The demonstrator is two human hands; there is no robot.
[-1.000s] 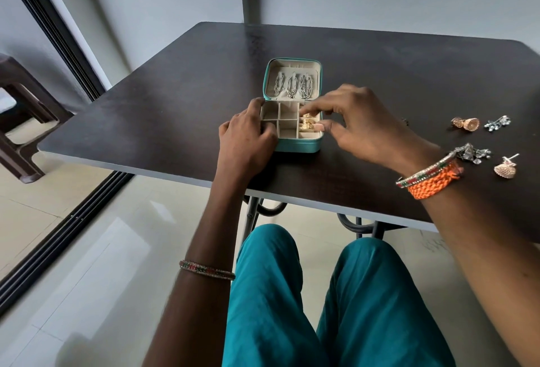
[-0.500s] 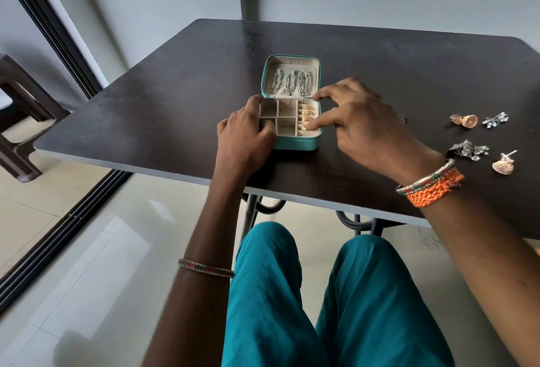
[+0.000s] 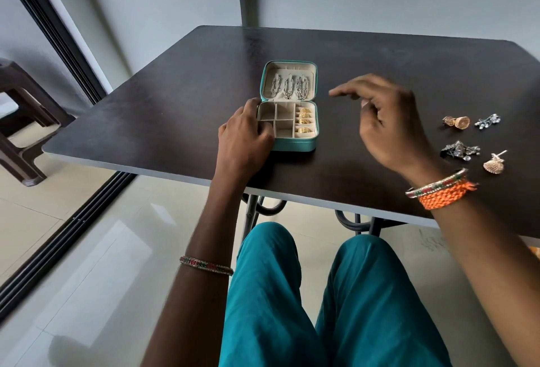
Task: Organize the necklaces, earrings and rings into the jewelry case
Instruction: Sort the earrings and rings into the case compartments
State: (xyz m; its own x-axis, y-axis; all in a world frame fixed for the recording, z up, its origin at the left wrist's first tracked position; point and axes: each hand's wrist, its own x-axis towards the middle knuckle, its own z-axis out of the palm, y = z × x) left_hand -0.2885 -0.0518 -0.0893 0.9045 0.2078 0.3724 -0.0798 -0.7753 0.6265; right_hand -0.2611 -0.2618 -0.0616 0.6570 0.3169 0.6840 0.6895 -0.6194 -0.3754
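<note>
A small teal jewelry case [image 3: 295, 146] lies open on the dark table [image 3: 175, 97]. Silver necklaces [image 3: 287, 87] hang in its lid. Several gold rings [image 3: 304, 121] sit in the right-hand ring slot; the square compartments beside them look bare. My left hand [image 3: 245, 138] grips the case's left front corner. My right hand [image 3: 382, 121] hovers to the right of the case, fingers loosely spread, holding nothing. On the table at the right lie earrings: a gold bell-shaped one [image 3: 457, 122], a silver leafy one [image 3: 487, 121], a silver cluster [image 3: 460, 150] and a gold shell-shaped one [image 3: 494, 163].
The table's near edge [image 3: 321, 197] runs just behind my teal-clad knees. A brown plastic stool [image 3: 20, 121] stands on the tiled floor at the left, beside a sliding-door track [image 3: 67, 226]. A grey wall stands behind the table.
My right hand has lifted off the ring slot and moved right, away from the case. The rings stay in the slot. My left hand still holds the case.
</note>
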